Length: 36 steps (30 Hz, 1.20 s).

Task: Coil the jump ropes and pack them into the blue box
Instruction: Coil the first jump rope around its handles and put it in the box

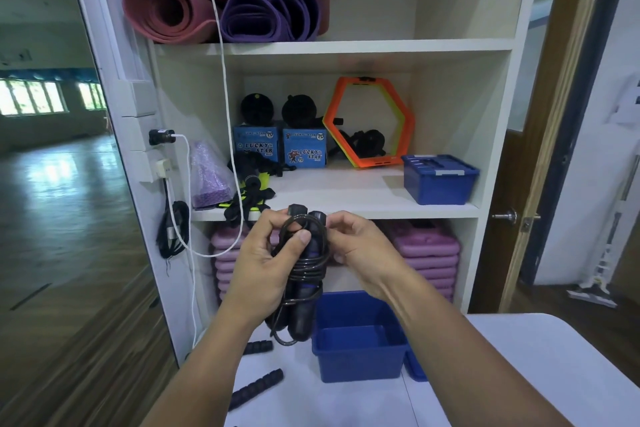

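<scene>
A: Count from the left?
B: Two black ribbed foam handles (258,388) on the white bench (519,374). One coiled black jump rope (309,266) above them, left hand (259,263) gripping the bundle, right hand (360,246) pinching its top loops.
A: Boxes?
B: One open blue plastic box (360,362) just right, rope outside it; one lidded blue box (440,184) on the far shelf (346,191).

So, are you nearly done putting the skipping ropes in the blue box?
Not yet. One jump rope is wound around its handles; the left hand grips it while the right hand pinches the cord's top. The blue box below shows nothing inside. Two more black handles lie on the table, so more waits.
</scene>
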{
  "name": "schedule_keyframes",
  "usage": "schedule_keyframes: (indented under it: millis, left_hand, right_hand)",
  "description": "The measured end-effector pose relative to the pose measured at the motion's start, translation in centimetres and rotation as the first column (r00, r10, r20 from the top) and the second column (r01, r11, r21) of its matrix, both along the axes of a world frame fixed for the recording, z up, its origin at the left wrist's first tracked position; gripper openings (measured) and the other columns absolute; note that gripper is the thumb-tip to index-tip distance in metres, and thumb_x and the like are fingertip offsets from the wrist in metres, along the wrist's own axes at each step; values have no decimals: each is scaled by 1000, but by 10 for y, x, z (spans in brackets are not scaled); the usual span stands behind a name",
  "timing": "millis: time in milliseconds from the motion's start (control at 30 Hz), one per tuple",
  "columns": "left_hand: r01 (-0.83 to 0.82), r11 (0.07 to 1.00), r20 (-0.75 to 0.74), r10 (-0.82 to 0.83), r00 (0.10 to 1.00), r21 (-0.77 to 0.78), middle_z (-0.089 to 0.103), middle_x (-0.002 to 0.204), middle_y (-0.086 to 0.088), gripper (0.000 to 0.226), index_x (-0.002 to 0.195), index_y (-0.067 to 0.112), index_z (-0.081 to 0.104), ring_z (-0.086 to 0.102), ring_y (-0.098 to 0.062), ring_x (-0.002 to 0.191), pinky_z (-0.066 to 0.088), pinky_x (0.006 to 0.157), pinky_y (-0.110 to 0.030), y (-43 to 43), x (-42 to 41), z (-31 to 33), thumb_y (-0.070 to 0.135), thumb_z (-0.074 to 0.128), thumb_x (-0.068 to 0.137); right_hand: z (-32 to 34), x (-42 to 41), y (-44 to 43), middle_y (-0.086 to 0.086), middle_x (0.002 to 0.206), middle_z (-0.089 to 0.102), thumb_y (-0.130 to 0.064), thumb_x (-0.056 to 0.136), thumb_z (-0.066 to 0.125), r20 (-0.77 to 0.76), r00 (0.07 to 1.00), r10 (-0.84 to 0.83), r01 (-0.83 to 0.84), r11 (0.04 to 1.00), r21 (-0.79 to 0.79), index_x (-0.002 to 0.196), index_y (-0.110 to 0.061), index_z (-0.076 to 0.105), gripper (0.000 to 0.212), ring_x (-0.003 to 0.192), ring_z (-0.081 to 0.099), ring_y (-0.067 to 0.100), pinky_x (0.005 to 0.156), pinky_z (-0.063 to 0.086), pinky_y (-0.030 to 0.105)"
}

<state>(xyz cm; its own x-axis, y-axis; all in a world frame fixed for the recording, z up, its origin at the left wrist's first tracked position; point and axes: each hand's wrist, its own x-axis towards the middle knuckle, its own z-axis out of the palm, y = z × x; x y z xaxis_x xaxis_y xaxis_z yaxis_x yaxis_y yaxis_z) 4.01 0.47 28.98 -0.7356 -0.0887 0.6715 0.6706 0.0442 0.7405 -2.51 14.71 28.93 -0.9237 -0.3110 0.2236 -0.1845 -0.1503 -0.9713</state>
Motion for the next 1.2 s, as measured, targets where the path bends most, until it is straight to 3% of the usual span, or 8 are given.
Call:
schedule_keyframes:
  millis: [100, 200, 333, 500, 667, 733, 1000, 1200]
  left_hand:
    - [-26, 1000, 29, 26, 999, -13, 61, 73, 13, 12, 88, 7, 52, 58, 1, 67, 50, 62, -15, -4, -3, -1, -2, 58, 93]
    - [-113, 994, 16, 113, 993, -1, 60, 80, 10, 10, 91, 14, 54, 57, -7, 76, 51, 70, -21, -12, -12, -3, 7, 61, 94]
    - [-152, 988, 20, 152, 988, 19, 61, 83, 4, 11, 91, 13, 53, 57, -11, 76, 51, 72, -26, -20, -20, -7, 12, 62, 96]
    - [-230, 968, 25, 229, 973, 99, 56, 73, 13, 29, 75, 26, 47, 48, -8, 70, 41, 73, -31, -20, -25, -11, 12, 64, 95]
    - [-195, 966, 20, 195, 981, 171, 56, 76, -3, 31, 67, 25, 45, 49, -16, 73, 42, 73, -38, -24, -29, -10, 25, 71, 85]
    - [-174, 967, 15, 175, 984, 185, 57, 77, -5, 31, 69, 17, 44, 50, -22, 77, 44, 76, -43, -27, -32, -9, 32, 70, 80]
    - [-104, 993, -58, 107, 993, 60, 59, 78, 18, 8, 87, 20, 57, 56, 0, 73, 49, 71, -17, -36, -34, -3, 13, 61, 87]
    - [-111, 993, -100, 113, 989, 29, 69, 94, 17, 28, 104, 27, 63, 64, 0, 87, 49, 81, -14, -35, -34, 1, 1, 62, 93]
  right_hand:
    - [-4, 7, -2, -7, 63, 55, -8, 92, 65, -190, 973, -133, 134, 991, -7, 86, -15, 65, 10, 54, 49, 1, 59, 41, 17]
    - [-12, 14, -5, -8, 71, 62, -12, 95, 62, -268, 953, -144, 155, 988, 22, 87, -21, 65, 13, 67, 58, 2, 69, 45, 22]
    - [-13, 18, -12, -10, 84, 67, -22, 94, 64, -294, 950, -104, 137, 986, 95, 91, -23, 64, 3, 74, 59, 0, 71, 46, 22]
    - [-13, 18, -20, 0, 96, 69, -35, 88, 69, -282, 956, -77, 121, 982, 142, 97, -27, 62, 14, 79, 62, 11, 79, 53, 32]
    - [-6, 16, -26, -11, 79, 65, -39, 84, 70, -234, 969, -81, 119, 981, 154, 90, -27, 63, 16, 70, 60, 7, 71, 51, 41]
    - [1, 13, -28, -12, 68, 61, -35, 86, 72, -213, 974, -82, 111, 986, 128, 87, -22, 63, 16, 65, 57, 6, 68, 47, 32]
    - [17, 2, -33, 1, 76, 69, -17, 86, 74, -76, 997, -7, 13, 997, 74, 100, -9, 69, 18, 72, 65, 16, 75, 54, 33]
    - [21, 3, -39, 13, 98, 71, -12, 91, 66, -68, 994, 85, -85, 996, 1, 110, -4, 70, 21, 88, 69, 19, 82, 54, 30]
